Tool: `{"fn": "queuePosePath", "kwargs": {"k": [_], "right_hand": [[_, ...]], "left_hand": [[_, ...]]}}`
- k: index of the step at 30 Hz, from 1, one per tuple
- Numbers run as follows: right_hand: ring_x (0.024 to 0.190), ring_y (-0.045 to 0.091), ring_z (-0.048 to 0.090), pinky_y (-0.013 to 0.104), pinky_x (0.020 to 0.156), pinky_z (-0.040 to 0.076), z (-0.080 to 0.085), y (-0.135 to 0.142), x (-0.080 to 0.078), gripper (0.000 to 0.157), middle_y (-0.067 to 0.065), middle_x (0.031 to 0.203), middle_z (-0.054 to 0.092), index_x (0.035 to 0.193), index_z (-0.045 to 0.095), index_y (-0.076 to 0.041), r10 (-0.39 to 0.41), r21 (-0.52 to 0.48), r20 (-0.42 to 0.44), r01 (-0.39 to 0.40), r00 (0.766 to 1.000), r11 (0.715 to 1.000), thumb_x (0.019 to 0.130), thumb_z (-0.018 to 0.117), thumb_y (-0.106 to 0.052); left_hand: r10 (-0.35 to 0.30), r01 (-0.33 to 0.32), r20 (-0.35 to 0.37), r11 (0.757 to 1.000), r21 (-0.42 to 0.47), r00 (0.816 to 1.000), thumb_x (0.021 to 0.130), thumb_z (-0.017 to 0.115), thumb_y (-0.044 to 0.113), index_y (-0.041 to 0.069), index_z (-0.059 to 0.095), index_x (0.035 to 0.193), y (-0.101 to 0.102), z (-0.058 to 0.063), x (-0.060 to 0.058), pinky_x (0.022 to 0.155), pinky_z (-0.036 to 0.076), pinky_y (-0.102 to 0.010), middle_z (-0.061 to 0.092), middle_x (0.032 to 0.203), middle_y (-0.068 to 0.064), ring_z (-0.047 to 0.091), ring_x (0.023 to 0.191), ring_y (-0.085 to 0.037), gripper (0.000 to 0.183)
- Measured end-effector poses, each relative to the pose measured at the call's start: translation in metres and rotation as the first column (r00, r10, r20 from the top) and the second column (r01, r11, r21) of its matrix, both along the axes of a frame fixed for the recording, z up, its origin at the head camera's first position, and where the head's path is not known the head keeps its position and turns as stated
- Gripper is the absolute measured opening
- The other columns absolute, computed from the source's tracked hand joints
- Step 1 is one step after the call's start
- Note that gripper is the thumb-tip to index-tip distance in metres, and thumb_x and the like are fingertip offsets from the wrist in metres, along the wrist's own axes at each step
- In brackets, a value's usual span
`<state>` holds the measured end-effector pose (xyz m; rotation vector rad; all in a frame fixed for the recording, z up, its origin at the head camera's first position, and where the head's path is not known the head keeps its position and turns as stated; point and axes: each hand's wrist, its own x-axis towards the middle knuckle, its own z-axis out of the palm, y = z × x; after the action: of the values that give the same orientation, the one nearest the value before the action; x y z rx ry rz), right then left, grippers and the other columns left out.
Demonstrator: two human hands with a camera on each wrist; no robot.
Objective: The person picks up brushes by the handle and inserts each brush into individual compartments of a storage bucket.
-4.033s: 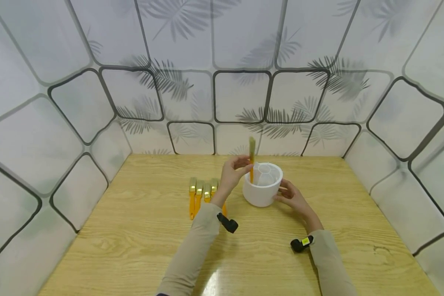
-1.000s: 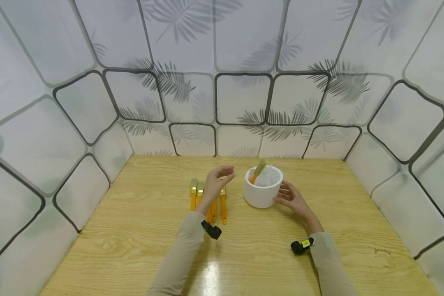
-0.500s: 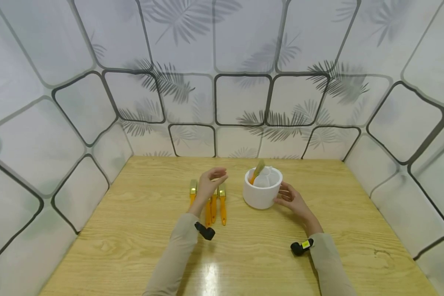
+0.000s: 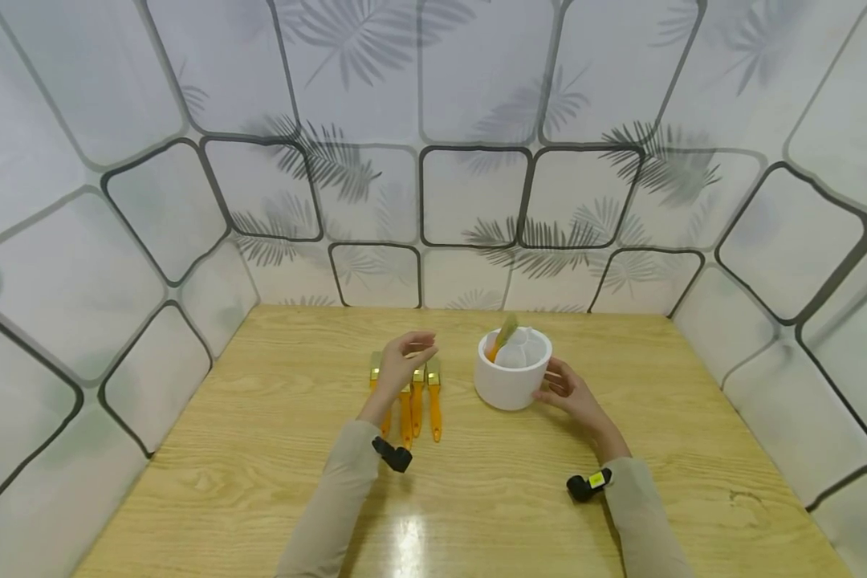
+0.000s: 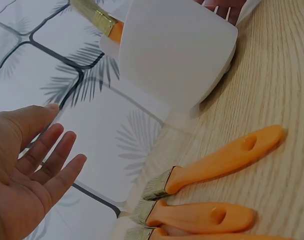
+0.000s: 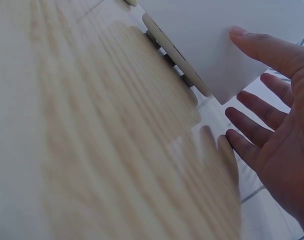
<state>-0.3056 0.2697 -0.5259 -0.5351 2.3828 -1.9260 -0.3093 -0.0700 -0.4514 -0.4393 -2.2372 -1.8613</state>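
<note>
A round white container (image 4: 506, 388) with clear dividers inside stands on the table. One paintbrush (image 4: 506, 332) leans in its left part, bristles up and orange handle down. Beside the container, my right hand (image 4: 575, 400) has its thumb at the white wall (image 6: 217, 45); its other fingers are spread and relaxed. My left hand (image 4: 402, 365) hovers over several flat paintbrushes (image 4: 435, 409) lying side by side, partly hiding them. Nothing is between its fingers. In the left wrist view, that hand (image 5: 32, 175) shows loosely bent fingers, apart from the nearest orange handle (image 5: 227, 155).
The wooden table (image 4: 209, 482) runs up to a patterned backdrop (image 4: 470, 193) at the back and on both sides. Each wrist carries a small black camera (image 4: 393, 456). Under the container, a low base (image 6: 177, 60) with dark gaps shows.
Four seconds ago my left hand held a paintbrush upright at the container; now that brush leans inside it. The left hand has withdrawn leftward over the lying brushes. My right hand has stayed.
</note>
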Motion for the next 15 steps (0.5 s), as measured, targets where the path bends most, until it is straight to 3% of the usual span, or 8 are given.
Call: {"fn": "queuePosePath", "kwargs": {"k": [5,10,15], "right_hand": [[0.125,0.047,0.035,0.059,0.106,0.026,0.000,0.000,-0.001,0.069,0.028,0.140,0.034,0.140,0.028,0.004,0.005,0.024,0.003,-0.005,1.000,1.000,0.082,0.065,0.004],[0.125,0.043,0.039,0.058,0.105,0.028,-0.002,0.001,0.000,0.068,0.025,0.140,0.037,0.140,0.031,-0.001,-0.009,0.059,-0.032,0.011,0.999,0.998,0.083,0.068,-0.008],[0.119,0.030,0.048,0.054,0.101,0.035,-0.005,0.002,0.001,0.064,0.015,0.135,0.046,0.138,0.038,-0.009,0.004,0.047,-0.123,0.002,0.992,0.999,0.083,0.070,-0.016]], "left_hand": [[-0.033,0.034,0.025,0.999,-0.023,0.999,0.086,0.064,0.007,-0.004,0.062,0.113,-0.006,0.011,0.012,0.089,0.051,-0.043,0.061,0.113,-0.025,0.059,0.102,-0.037,0.029],[-0.033,0.036,0.047,0.998,-0.049,0.998,0.087,0.063,0.006,-0.005,0.061,0.115,-0.011,0.011,0.014,0.089,0.051,-0.040,0.060,0.116,-0.025,0.059,0.103,-0.037,0.029],[-0.008,0.010,0.039,0.998,-0.059,0.999,0.087,0.064,0.005,-0.006,0.061,0.113,-0.014,0.008,0.013,0.090,0.050,-0.044,0.061,0.114,-0.024,0.059,0.102,-0.036,0.029]]}}
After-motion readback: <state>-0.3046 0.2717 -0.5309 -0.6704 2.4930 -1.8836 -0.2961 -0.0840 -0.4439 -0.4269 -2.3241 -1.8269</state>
